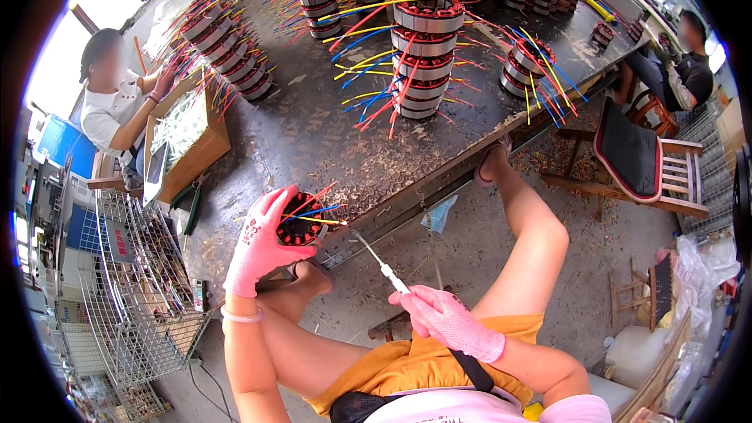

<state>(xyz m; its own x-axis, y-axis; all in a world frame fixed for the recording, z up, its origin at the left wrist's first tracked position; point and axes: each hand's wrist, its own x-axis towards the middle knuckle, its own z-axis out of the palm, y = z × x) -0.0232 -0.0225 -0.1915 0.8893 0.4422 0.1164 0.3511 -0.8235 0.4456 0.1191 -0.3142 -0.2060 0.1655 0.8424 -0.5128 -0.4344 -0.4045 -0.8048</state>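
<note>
My left hand (265, 244), in a pink glove, grips a motor stator (299, 229) at the near edge of the table. The stator is a ring with red windings and a dark inside. Red, blue and yellow wire leads stick out of it to the right. In my right hand (450, 319), also gloved in pink, is a thin tool with a white handle (394, 277). Its slender shaft points up and left toward the stator's leads. Whether the tip touches a lead, I cannot tell. My right fingers close round the end of the handle.
Stator stacks (424, 63) with loose leads stand on the dark worn table (313, 129); a shorter stack (526, 69) is right. A cardboard box (205, 141) of pale pieces and dark-handled pliers (193, 207) lie left. Co-workers sit left and far right. A chair (633, 155) stands right, wire baskets (141, 282) lower left.
</note>
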